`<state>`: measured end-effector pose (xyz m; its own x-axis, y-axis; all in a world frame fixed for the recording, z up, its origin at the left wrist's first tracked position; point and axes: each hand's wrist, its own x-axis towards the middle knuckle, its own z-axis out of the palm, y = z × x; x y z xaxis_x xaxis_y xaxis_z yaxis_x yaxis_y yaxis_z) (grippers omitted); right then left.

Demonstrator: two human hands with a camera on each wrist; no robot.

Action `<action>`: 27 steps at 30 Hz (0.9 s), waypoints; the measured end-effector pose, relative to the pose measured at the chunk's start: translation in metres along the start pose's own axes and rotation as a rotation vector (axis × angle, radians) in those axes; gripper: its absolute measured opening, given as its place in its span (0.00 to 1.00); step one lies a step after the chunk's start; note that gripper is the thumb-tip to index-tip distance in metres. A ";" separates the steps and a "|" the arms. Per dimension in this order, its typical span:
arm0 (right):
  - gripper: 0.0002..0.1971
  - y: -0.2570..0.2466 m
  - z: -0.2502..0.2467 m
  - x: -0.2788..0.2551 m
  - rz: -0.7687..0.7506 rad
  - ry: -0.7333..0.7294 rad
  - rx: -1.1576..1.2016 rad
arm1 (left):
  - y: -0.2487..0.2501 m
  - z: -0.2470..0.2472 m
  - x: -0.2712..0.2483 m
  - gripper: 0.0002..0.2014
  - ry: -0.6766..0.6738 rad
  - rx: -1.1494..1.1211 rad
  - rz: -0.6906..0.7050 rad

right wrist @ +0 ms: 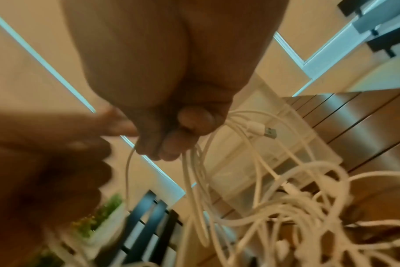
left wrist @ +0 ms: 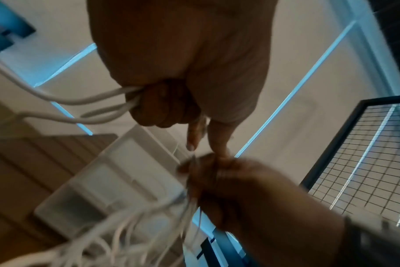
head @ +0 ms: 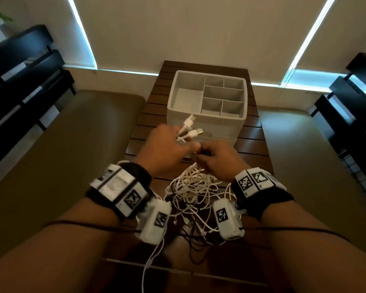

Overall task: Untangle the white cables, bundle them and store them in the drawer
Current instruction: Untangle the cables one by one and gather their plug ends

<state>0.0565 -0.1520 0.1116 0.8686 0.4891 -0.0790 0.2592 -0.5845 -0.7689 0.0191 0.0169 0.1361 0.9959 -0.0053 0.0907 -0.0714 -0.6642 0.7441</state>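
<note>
A tangle of white cables (head: 193, 191) hangs between my wrists over the wooden table (head: 254, 149), mixed with thin black wires. My left hand (head: 167, 149) grips several white cable ends, and two USB plugs (head: 193, 132) stick out past its fingers. In the left wrist view the curled fingers (left wrist: 164, 106) clasp the strands. My right hand (head: 213, 157) sits against the left and pinches strands at the top of the tangle; its fingers (right wrist: 171, 144) hold white loops, with a USB plug (right wrist: 263, 131) beside them. The white drawer organizer (head: 207, 106) stands just beyond both hands.
The organizer's top tray has several empty compartments, and its drawer front (head: 218, 132) faces me, partly hidden by the hands. Tan cushioned seats (head: 82, 144) flank the table. Black shelving (head: 19, 81) stands at the left and right, with a wire-grid panel (left wrist: 365, 162) near the right.
</note>
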 end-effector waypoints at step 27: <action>0.10 -0.011 -0.006 0.009 -0.056 0.062 0.284 | 0.007 0.012 0.000 0.15 0.102 0.247 -0.004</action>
<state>0.0640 -0.1454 0.1228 0.8828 0.4698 0.0004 0.1864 -0.3494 -0.9183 0.0197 0.0033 0.1339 0.9844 0.0644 0.1639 -0.0394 -0.8266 0.5614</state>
